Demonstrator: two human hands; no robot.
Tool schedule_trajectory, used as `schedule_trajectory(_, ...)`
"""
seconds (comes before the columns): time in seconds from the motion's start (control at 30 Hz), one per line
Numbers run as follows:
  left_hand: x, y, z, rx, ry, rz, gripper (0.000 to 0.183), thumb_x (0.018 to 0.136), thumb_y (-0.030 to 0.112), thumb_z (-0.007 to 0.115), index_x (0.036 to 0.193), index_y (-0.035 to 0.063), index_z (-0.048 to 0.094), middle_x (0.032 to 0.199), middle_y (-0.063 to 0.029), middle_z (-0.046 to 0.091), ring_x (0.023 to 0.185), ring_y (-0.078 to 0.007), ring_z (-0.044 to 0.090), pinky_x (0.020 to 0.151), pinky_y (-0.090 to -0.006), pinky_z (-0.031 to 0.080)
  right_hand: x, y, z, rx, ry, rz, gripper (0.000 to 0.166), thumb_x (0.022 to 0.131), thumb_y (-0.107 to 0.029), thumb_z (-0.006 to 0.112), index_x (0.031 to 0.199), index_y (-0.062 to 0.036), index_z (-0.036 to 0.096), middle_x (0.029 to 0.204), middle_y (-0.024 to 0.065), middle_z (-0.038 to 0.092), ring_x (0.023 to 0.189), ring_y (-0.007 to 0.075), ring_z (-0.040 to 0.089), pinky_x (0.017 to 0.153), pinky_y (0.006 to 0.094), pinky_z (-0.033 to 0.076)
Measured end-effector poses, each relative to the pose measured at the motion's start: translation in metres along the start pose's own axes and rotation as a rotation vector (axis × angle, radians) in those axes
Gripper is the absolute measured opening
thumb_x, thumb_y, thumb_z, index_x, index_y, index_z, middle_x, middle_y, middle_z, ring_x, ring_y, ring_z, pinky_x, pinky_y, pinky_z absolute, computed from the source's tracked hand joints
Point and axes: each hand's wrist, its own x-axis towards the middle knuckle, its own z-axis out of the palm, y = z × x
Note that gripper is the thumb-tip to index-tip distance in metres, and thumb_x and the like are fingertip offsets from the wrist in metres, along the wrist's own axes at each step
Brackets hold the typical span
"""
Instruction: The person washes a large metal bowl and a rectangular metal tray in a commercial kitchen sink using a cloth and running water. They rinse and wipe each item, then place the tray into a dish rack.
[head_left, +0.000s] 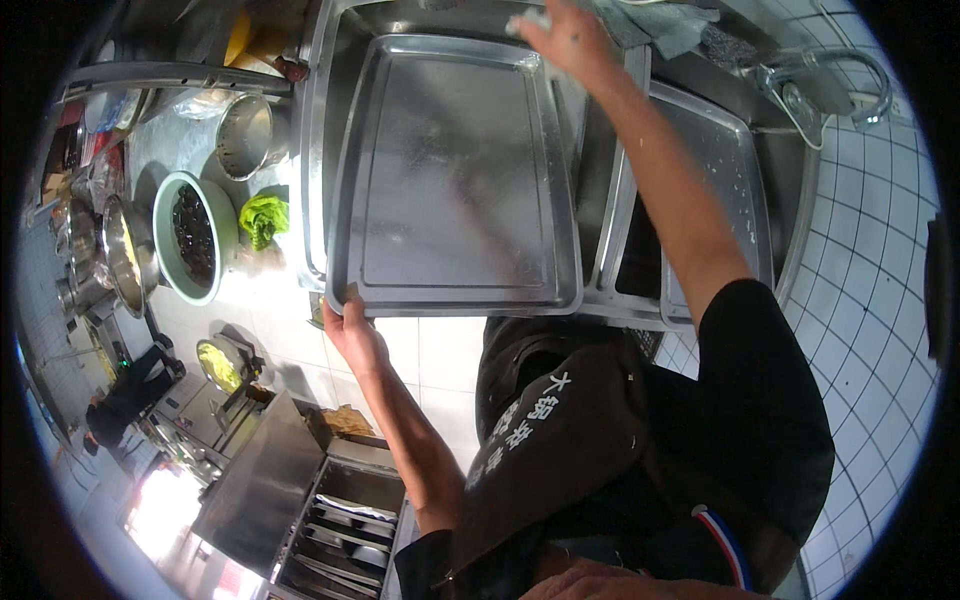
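Note:
A rectangular stainless steel tray (450, 172) lies across a steel sink (600, 300) before me, wet and reflecting. My left hand (355, 330) grips its near left corner, thumb on the rim. At the tray's far right corner, my right hand (566, 37) holds a pale cloth or pad (534, 21), blurred and partly hidden by the fingers. A second steel tray (720, 165) with whitish specks rests in the right basin, partly behind my right forearm.
A faucet (870, 90) and grey cloths (660, 26) are at the upper right. On the left stand a green basin of dark food (184, 187), a steel pot (246, 137), leafy greens (264, 221) and steel bowls (124, 255). Another person (124, 401) is far off at lower left.

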Motion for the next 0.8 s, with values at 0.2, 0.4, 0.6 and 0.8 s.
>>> schedule_trajectory(0.2, 0.044, -0.062, -0.009, -0.151, 0.141, -0.094, 0.027, 0.091, 0.003, 0.059, 0.117, -0.0036, 0.063, 0.099, -0.0039, 0.067, 0.078, -0.0084, 0.054, 0.065, -0.0238, 0.04, 0.141, 0.021, 0.003, -0.168, -0.087, -0.162, 0.045, 0.099, -0.045, 0.055, 0.094, -0.0046, 0.074, 0.086, 0.0198, 0.072, 0.084, 0.0321, 0.07, 0.073, 0.0465, 0.053)
schedule_trajectory(0.4, 0.057, -0.105, -0.021, 0.013, 0.206, -0.019, 0.029, 0.091, 0.006, 0.059, 0.118, -0.0043, 0.062, 0.094, -0.004, 0.065, 0.071, -0.0088, 0.051, 0.061, -0.0243, 0.041, 0.158, 0.071, 0.041, 0.081, -0.092, 0.127, 0.045, 0.095, -0.042, 0.061, 0.089, 0.0016, 0.073, 0.08, 0.0204, 0.072, 0.076, 0.0309, 0.069, 0.073, 0.0428, 0.051)
schedule_trajectory(0.6, 0.057, -0.1, -0.015, 0.276, 0.233, 0.063, 0.034, 0.091, 0.01, 0.059, 0.12, -0.0081, 0.061, 0.098, -0.0097, 0.065, 0.08, -0.0157, 0.057, 0.074, -0.0299, 0.048, 0.032, 0.032, 0.053, 0.292, -0.146, 0.181, 0.065, 0.085, -0.048, 0.075, 0.134, -0.0073, 0.062, 0.112, 0.0158, 0.072, 0.103, 0.0299, 0.069, 0.089, 0.0394, 0.054)
schedule_trajectory(0.8, 0.068, -0.126, -0.024, 0.319, 0.272, 0.182, 0.029, 0.091, 0.007, 0.057, 0.114, -0.0095, 0.062, 0.105, -0.0133, 0.068, 0.091, -0.0208, 0.062, 0.085, -0.0314, 0.049, -0.034, -0.006, 0.072, 0.822, -0.224, 0.177, 0.046, 0.094, -0.03, 0.071, 0.13, -0.0032, 0.063, 0.117, 0.0123, 0.07, 0.105, 0.0273, 0.068, 0.094, 0.0392, 0.053)
